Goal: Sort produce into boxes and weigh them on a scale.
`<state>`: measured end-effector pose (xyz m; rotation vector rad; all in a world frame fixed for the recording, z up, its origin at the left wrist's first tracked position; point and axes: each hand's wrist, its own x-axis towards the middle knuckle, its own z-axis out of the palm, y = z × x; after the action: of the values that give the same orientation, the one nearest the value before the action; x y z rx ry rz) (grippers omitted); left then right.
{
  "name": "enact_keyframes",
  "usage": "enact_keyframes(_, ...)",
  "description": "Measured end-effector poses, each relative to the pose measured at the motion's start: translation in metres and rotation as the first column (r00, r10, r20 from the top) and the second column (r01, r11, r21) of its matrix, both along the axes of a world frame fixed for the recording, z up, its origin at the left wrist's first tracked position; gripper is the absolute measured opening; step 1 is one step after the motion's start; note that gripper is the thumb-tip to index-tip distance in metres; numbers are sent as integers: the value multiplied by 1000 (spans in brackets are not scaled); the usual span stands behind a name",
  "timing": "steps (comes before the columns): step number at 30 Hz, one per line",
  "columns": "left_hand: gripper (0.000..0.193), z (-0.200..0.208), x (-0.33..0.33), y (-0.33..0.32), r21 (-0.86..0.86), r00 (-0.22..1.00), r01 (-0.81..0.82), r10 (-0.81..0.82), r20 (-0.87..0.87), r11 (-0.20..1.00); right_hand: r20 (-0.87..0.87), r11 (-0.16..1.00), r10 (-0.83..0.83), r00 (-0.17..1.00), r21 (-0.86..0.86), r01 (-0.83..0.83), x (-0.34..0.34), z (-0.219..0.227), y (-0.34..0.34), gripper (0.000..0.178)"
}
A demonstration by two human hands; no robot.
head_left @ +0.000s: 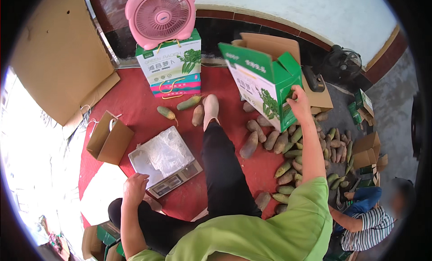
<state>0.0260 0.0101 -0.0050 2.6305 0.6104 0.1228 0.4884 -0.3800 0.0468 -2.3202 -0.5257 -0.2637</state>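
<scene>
My right hand (298, 102) is at the near right side of a green and white carton (254, 88), its fingers closed on a side edge or handle. The carton's top flaps stand open, and it is tilted over a pile of green radishes (282, 168). My left hand (135, 188) hovers beside the near left corner of a digital scale (173, 179), fingers apart and holding nothing. A crumpled white plastic cover (164, 152) lies over the scale's plate. Beyond the scale, several loose radishes (188, 103) rest on the red mat near my foot.
A pink fan (161, 17) stands on stacked cartons (167, 63) by the wall. An open brown box (109, 138) sits left of the scale, near a large cardboard sheet (58, 58). On the right are a black fan (343, 61) and a seated person (375, 223) in stripes.
</scene>
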Motion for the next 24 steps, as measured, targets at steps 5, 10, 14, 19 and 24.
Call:
enact_keyframes(5, 19, 2, -14, 3, -55, 992, -74, 80, 98, 996, 151, 965, 229, 962, -162, -204, -37, 38, 43, 39)
enact_keyframes(10, 54, 15, -15, 5, 28, 947, -156, 141, 287, 987, 37, 898, 435, 899, -90, -431, -65, 53, 94, 37)
enact_keyframes(14, 80, 23, -20, 7, 167, 868, -353, 256, 425, 921, -52, 801, 598, 800, 48, -596, -88, 51, 144, 39)
enact_keyframes(19, 91, 32, -33, 11, 292, 782, -521, 311, 541, 802, -105, 606, 795, 597, 129, -785, -126, 39, 212, 40)
enact_keyframes(24, 68, 36, -47, 12, 420, 772, -596, 347, 532, 684, -110, 450, 893, 436, 182, -875, -140, -12, 252, 40)
